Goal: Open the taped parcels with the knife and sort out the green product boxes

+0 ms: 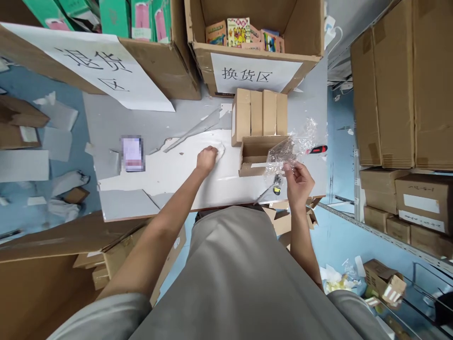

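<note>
My left hand (207, 160) is closed over the white work surface, with a crumpled white wad (220, 150), perhaps tissue or cloth, at its fingers. Between the thumb and fingers of my right hand (299, 183) is a crinkled sheet of clear plastic wrap (283, 153), which spreads up and to the right. Behind the wrap lies an open small cardboard box (256, 147), partly covered by it. Several closed brown boxes (256, 113) stand in a row just beyond. A red and black handle (317, 149) lies right of the wrap, and a black and yellow tool (277, 185) is left of my right hand.
A phone (133, 153) rests on the table's left (106, 123). At the back stand two big cartons: one (184, 61) with green packages, one (201, 52) with colourful small packs. Stacked cartons (385, 89) fill the right side. A large open carton (42, 283) is at lower left.
</note>
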`<control>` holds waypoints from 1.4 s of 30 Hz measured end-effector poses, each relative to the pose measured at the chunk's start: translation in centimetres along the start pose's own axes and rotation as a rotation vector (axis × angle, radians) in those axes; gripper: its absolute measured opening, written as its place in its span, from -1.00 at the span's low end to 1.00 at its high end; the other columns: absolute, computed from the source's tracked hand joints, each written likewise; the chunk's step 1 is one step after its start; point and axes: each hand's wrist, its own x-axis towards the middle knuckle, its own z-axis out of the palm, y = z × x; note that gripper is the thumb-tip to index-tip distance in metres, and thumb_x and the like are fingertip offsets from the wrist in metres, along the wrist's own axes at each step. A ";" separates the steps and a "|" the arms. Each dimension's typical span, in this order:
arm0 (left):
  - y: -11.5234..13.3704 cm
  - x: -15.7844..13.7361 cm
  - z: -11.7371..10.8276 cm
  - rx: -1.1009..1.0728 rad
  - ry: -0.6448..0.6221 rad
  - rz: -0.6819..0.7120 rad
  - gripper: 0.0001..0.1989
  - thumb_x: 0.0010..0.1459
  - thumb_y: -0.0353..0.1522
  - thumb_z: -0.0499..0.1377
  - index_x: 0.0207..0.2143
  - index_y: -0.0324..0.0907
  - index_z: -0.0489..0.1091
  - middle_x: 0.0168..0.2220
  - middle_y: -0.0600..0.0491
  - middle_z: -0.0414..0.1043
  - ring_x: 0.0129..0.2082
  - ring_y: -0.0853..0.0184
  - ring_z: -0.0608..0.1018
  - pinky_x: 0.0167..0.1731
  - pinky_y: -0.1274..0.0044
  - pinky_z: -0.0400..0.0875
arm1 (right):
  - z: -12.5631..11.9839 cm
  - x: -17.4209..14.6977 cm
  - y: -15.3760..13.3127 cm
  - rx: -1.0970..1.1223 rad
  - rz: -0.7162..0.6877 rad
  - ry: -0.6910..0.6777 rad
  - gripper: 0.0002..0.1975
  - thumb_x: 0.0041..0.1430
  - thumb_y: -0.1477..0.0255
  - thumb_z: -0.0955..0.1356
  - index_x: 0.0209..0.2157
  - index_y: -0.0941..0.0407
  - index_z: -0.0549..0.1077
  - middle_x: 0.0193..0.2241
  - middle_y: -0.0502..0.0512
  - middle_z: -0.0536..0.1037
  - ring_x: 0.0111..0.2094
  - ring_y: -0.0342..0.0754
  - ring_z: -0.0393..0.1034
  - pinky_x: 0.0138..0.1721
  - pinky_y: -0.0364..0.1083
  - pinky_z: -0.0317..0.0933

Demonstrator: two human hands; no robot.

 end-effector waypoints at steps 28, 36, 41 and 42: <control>10.0 -11.0 -8.3 -0.492 0.613 0.370 -0.67 0.49 -0.07 0.36 -0.20 -0.13 0.62 -0.17 0.05 0.52 -0.26 0.32 0.55 -0.19 0.48 0.50 | -2.3 6.7 7.2 -0.018 -0.103 -0.228 -0.53 0.48 -0.07 0.42 0.01 0.06 0.64 -0.09 0.14 0.75 -0.09 0.04 0.66 0.01 0.01 0.56; 19.8 -9.9 -3.5 0.056 0.158 0.414 -0.79 0.49 -0.40 0.26 0.08 -0.19 0.65 0.04 -0.21 0.61 0.19 -0.10 0.56 0.20 0.17 0.54 | -4.2 3.2 8.0 0.069 -0.073 -0.027 -0.46 0.46 -0.15 0.40 -0.01 0.07 0.57 -0.08 0.20 0.72 -0.01 0.09 0.68 0.06 0.04 0.59; 17.9 -11.8 -1.8 0.067 0.254 0.349 -0.51 0.47 -0.27 0.33 0.37 -0.19 0.50 0.27 -0.28 0.53 0.27 -0.18 0.48 0.29 0.08 0.48 | -6.6 3.6 5.8 0.108 -0.183 0.081 -0.53 0.47 -0.10 0.44 0.01 0.03 0.57 -0.06 0.16 0.66 -0.01 0.08 0.66 0.08 0.07 0.59; 17.0 -12.4 -1.7 0.045 0.292 0.321 -0.52 0.47 -0.26 0.33 0.37 -0.18 0.50 0.30 -0.28 0.51 0.27 -0.19 0.47 0.29 0.06 0.48 | -6.8 3.6 5.1 0.102 -0.208 0.073 -0.55 0.48 -0.07 0.44 0.04 0.02 0.57 -0.04 0.16 0.65 0.00 0.08 0.66 0.09 0.07 0.59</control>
